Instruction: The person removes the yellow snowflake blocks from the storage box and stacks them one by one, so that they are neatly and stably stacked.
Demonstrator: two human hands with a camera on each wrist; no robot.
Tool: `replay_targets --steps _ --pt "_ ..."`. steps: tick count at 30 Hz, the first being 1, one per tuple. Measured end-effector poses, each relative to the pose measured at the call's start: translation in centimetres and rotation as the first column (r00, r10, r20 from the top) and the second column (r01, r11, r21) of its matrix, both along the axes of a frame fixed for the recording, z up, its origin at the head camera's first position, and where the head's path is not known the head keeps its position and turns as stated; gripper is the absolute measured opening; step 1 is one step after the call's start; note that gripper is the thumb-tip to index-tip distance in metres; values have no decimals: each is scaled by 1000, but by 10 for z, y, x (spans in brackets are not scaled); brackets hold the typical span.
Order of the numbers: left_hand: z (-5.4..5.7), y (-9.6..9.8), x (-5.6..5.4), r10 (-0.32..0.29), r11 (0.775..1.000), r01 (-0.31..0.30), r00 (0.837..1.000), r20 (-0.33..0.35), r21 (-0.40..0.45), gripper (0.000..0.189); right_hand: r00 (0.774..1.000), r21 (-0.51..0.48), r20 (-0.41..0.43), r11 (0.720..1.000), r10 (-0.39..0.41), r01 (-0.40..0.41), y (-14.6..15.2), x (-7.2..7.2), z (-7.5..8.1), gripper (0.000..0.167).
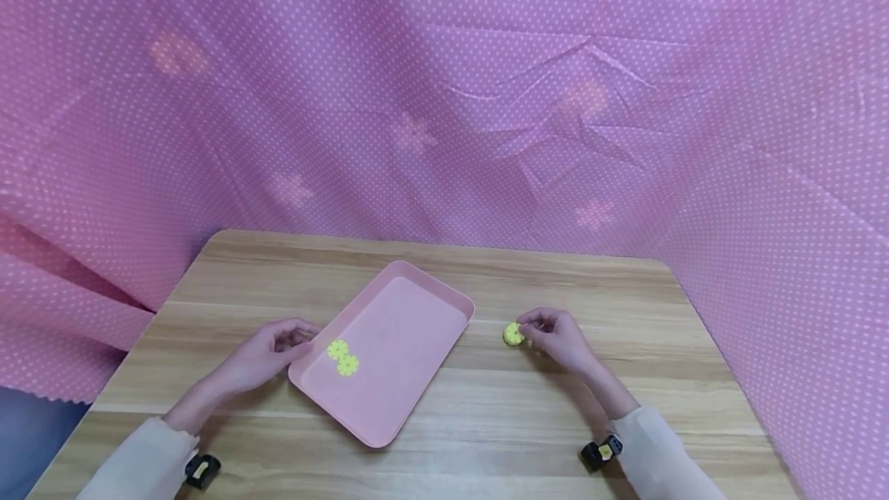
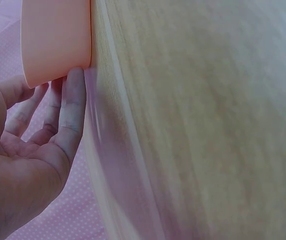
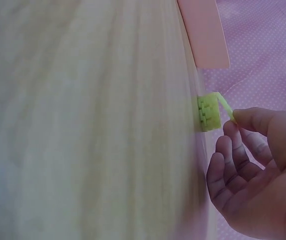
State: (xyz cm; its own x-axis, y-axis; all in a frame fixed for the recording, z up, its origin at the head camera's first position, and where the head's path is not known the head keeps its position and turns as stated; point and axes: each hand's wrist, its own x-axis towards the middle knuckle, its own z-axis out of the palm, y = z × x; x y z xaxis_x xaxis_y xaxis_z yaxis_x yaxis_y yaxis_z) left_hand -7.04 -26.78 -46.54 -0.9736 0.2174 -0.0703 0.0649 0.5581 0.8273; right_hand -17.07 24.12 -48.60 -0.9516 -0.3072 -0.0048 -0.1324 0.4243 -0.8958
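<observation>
A pink rectangular tray lies slanted on the table, with two yellow notched interlocking discs flat inside near its left edge. My left hand holds the tray's left rim; in the left wrist view the thumb sits at the top edge and fingertips touch the wall from outside. Right of the tray stands a small stack of yellow discs. Above it my right hand pinches one disc between thumb and forefinger, tilted, its lower edge at the stack's top. The other right fingers curl loosely.
The wood-grain table carries the tray and the stack, a short gap apart. A pink dotted cloth hangs behind and at both sides. Black wrist cameras are strapped near both sleeves.
</observation>
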Motion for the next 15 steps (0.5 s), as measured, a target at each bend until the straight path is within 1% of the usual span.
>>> replay_targets --steps 7,15 --pt "-1 0 0 1 1000 -1 1000 0 3 31 1000 1 1 1000 -1 1 -1 -1 2 23" --pt "-2 -1 1 -4 1000 4 1000 -10 1 31 1000 20 20 1000 -12 11 -4 1 2 22"
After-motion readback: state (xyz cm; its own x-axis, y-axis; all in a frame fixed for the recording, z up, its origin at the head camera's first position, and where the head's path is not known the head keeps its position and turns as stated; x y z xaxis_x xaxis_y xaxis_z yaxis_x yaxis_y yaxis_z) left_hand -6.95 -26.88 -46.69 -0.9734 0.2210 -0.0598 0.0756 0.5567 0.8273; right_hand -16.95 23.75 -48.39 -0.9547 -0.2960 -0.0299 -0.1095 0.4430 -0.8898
